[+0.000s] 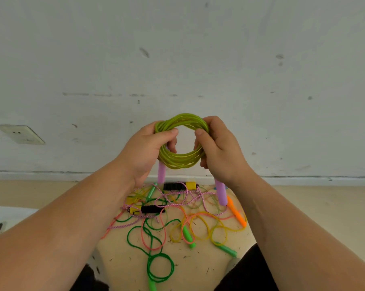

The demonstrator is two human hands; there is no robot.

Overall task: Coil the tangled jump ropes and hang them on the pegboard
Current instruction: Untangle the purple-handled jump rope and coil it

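Left hand (145,150), right hand (220,148) grip yellow-green rope coil (180,161), fingers (172,144) curled round opposite sides.

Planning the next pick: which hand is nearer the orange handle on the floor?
Right. The right hand grips the coil on its right side, almost straight above the orange handle; the left hand grips its left side, farther off.

The coiled rope (181,162) is held between the left hand (150,152) and right hand (221,150), above the tangled ropes (177,217) on the floor (303,206), with the wall (177,59) behind.
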